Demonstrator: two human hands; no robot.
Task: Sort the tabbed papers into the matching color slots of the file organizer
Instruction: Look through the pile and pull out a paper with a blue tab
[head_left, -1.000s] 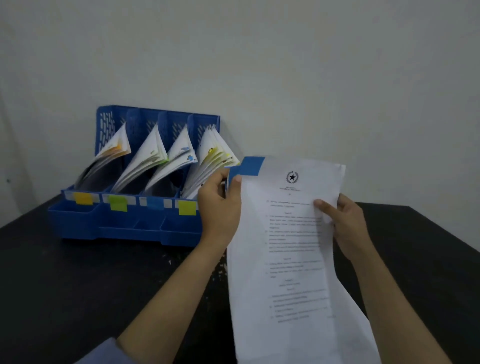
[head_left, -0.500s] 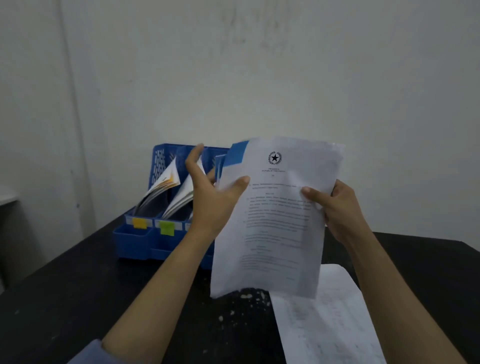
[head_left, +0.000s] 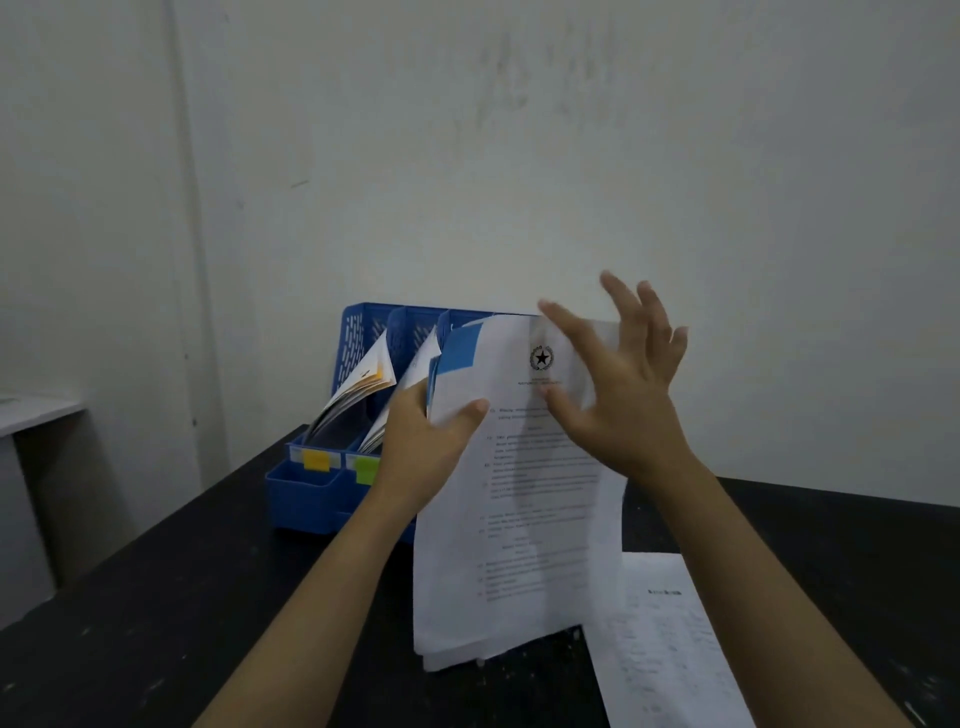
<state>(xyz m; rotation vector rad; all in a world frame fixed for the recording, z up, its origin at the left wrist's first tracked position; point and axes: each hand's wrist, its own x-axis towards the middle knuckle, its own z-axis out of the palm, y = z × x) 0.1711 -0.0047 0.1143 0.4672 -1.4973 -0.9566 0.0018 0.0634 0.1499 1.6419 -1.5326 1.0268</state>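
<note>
paper in hand: a white printed sheet with a star emblem and a blue tab at its top left corner (head_left: 519, 493) is standing upright in front of the blue plastic file organizer (head_left: 363, 332), hiding its right-hand slots.
left hand: the left hand (head_left: 426, 447) is gripping the sheet's left edge, thumb on the front, fingers curled behind.
right hand: the right hand (head_left: 618, 395) is hovering over the sheet's upper right, fingers spread wide and holding nothing; whether the palm is touching the paper, i cannot tell.
slots: the two visible slots, labelled orange (head_left: 316, 460) and green (head_left: 366, 470), are already holding leaning papers.
left to do: the blue-tabbed sheet is not yet filed; another printed white sheet (head_left: 665, 644) is lying on the black table (head_left: 156, 597), probably waiting its turn.
progress: seemingly well along, but not finished.
</note>
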